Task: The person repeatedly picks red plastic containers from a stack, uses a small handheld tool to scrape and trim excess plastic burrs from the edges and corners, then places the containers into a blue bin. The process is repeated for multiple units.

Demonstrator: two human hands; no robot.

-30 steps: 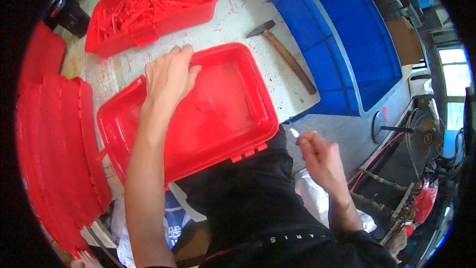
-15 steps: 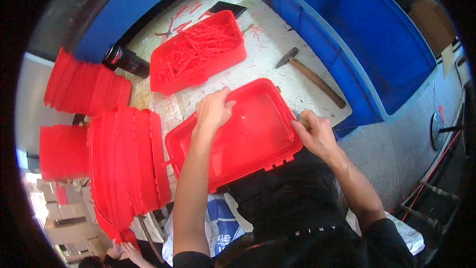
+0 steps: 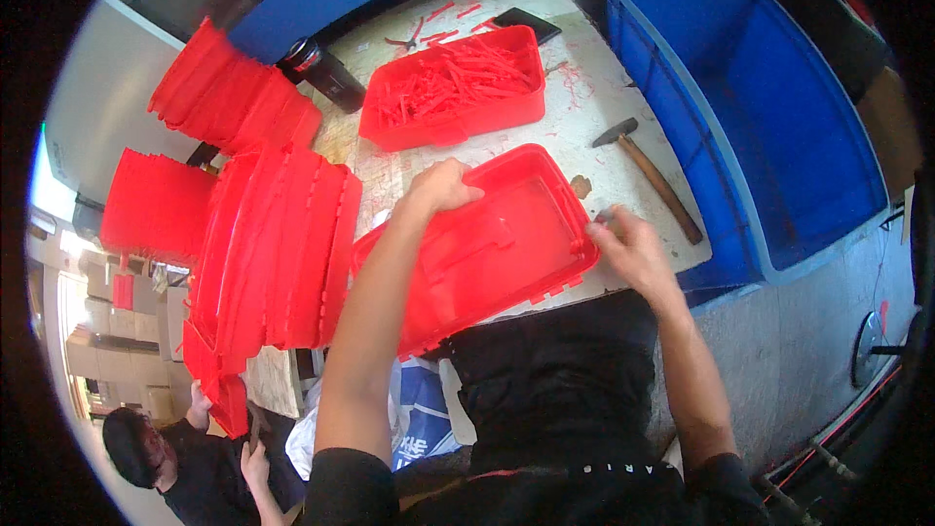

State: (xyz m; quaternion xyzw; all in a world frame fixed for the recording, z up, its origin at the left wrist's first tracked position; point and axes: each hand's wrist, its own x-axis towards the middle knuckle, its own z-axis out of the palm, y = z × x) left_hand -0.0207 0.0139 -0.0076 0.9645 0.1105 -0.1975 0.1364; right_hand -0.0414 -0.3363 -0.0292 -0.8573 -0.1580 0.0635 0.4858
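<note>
Before me, tilted at the table's near edge, is a shallow red plastic case shell (image 3: 526, 224) with a raised rim and small tabs along its near side. My left hand (image 3: 443, 187) grips its far rim, the thumb lying over the inside. At its right end my right hand (image 3: 628, 245) is closed on a small tool, mostly hidden by the fingers; a bit of grey shows by the rim. Just beyond stands a deeper red box (image 3: 458, 127) full of thin red plastic strips (image 3: 453, 83).
Stacked red shells (image 3: 287, 244) rise close at my left, with more stacks behind. A hammer (image 3: 657, 180) lies right of the shell, beside a large blue bin (image 3: 779, 127). A black cup (image 3: 326, 76), pliers (image 3: 411, 34) and a dark flat object (image 3: 526, 24) sit farther back. A co-worker (image 3: 195, 468) handles a red piece at lower left.
The view has shifted, so the table things sit farther right and the co-worker shows more. My left hand still grips the shell; my right hand stays at its right end, fingers turned slightly.
</note>
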